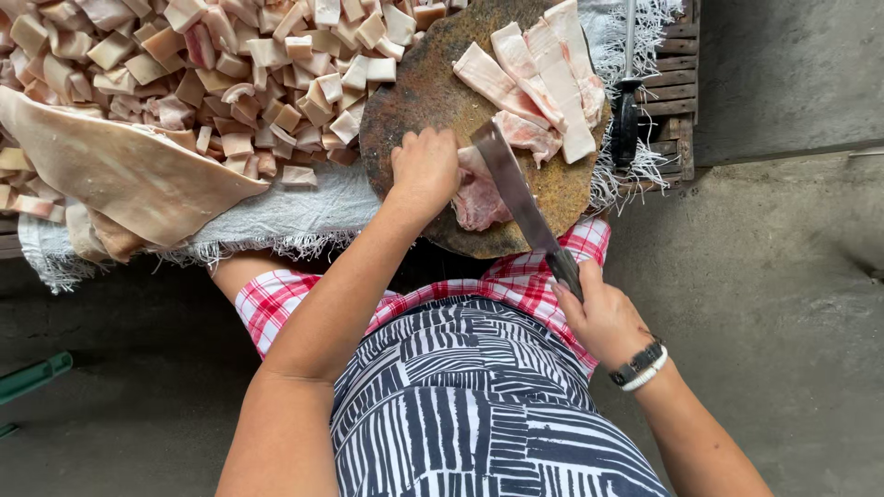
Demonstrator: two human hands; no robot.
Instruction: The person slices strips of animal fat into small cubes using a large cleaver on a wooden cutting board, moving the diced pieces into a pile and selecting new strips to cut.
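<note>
My left hand (pixel 425 170) presses down on a pale pink slab of fatty meat (pixel 479 195) lying on a round, dark wooden chopping block (pixel 414 87). My right hand (pixel 603 317) grips the handle of a long cleaver (pixel 516 191), whose blade lies across the meat right beside my left fingers. Several long strips of fatty meat (pixel 543 74) are stacked at the far side of the block.
A large heap of cut meat cubes (pixel 221 74) covers a white fringed cloth (pixel 285 216) to the left. A wide sheet of skin (pixel 120 170) lies over the cloth's left part. A sharpening steel (pixel 626 101) rests on a wooden crate at right. Concrete floor surrounds me.
</note>
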